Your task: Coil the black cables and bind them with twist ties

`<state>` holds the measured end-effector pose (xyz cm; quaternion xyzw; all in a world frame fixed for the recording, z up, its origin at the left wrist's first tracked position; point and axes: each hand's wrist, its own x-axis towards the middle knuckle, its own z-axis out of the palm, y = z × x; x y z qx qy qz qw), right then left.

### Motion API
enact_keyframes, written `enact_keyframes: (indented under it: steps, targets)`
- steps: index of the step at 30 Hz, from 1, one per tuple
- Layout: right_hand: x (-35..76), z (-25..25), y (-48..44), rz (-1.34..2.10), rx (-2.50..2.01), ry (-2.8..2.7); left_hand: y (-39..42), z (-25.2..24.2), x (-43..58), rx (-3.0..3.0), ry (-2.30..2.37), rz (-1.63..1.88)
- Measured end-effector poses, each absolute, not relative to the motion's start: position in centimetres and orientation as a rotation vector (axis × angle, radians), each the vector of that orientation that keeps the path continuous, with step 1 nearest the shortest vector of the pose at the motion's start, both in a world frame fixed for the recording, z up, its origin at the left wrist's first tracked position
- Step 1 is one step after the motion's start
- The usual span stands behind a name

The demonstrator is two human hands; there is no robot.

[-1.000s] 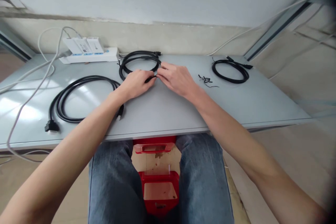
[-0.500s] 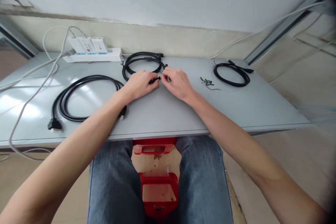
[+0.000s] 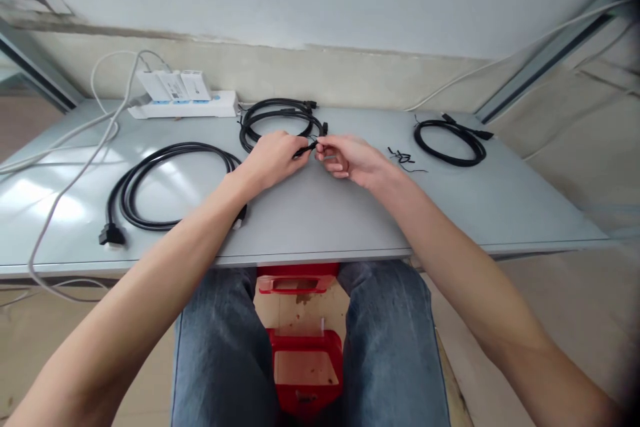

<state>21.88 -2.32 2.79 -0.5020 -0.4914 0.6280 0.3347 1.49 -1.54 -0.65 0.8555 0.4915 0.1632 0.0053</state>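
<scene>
My left hand is closed round the near side of a coiled black cable on the grey table. A short dark stretch of it shows between thumb and fingers. My right hand meets it from the right, thumb and forefinger pinched on the thin end of what looks like a black twist tie; its other fingers are loosely curled. The fingertips hide most of the tie. Right of my hands lies a small heap of loose black twist ties.
A larger black cable coil lies at left, partly behind my forearm. Another coiled black cable sits at right. At the back left stands a white power strip with chargers and white cords. Red bins are below the table between my knees.
The right fingers have drawn slightly away from the left hand and turned, so the palm side shows more. The whole view has shifted a little; the left hand keeps its hold.
</scene>
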Motion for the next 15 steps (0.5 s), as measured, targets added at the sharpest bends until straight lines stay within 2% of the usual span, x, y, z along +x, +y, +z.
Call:
enact_keyframes:
  steps: [5,11,15]
  targets:
    - [22.9,2.1,-1.6,1.458,-1.321,-1.526,-1.7,-0.5,1.4,2.665,1.573,0.455]
    - [24.0,-0.7,1.0,0.957,-1.14,-1.888,-2.0,-0.4,1.5,2.625,1.581,0.424]
    - [24.1,-1.0,1.1,0.845,-1.108,-1.957,-2.1,-0.5,1.5,2.593,1.604,0.445]
